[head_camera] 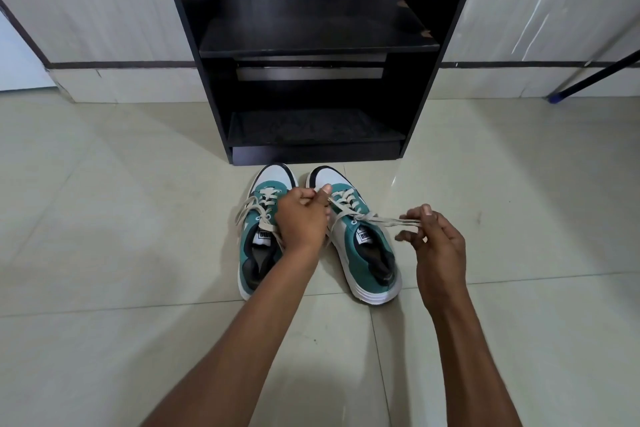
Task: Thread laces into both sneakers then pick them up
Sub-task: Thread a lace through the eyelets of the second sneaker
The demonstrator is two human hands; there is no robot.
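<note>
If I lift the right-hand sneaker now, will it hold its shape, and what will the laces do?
The right sneaker probably keeps its shape: its thick white sole looks stiff. The lace is floppy, so once the right hand lets go its ends will likely dangle. It stands flat on the tiled floor, so it seems unlikely to tip or roll.

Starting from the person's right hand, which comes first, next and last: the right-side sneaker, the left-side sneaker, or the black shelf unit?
1. Right-side teal and white sneaker: just left of the right hand, which pulls its beige lace.
2. Left-side teal and white sneaker: farther left.
3. Black wooden shelf unit: against the wall, beyond both.
</note>
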